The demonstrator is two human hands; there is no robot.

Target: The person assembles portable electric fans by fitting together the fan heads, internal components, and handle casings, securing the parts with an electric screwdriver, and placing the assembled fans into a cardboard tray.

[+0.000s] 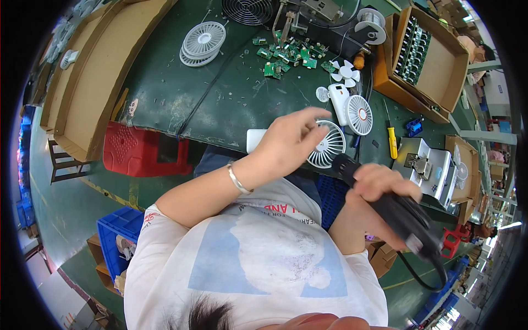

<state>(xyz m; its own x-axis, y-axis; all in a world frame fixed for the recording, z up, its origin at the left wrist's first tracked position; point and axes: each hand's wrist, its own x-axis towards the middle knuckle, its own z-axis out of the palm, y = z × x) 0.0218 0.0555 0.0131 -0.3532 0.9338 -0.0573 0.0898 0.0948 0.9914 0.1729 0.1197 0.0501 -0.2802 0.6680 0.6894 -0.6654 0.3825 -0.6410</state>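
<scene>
My right hand is wrapped round a black electric screwdriver, its nose pointing up and left and a black cable trailing from its rear. My left hand is over the near edge of the bench, fingers bent and thumb apart from them, with nothing visible between the tips. Just beyond its fingertips lies a white handheld fan with a round slotted grille. A white piece shows on the other side of my left hand; whether it joins the fan is hidden.
Another white fan, a white fan blade, and a yellow screwdriver lie on the green bench. Behind are green circuit boards, grilles and a solder reel. Cardboard trays and a red stool stand left.
</scene>
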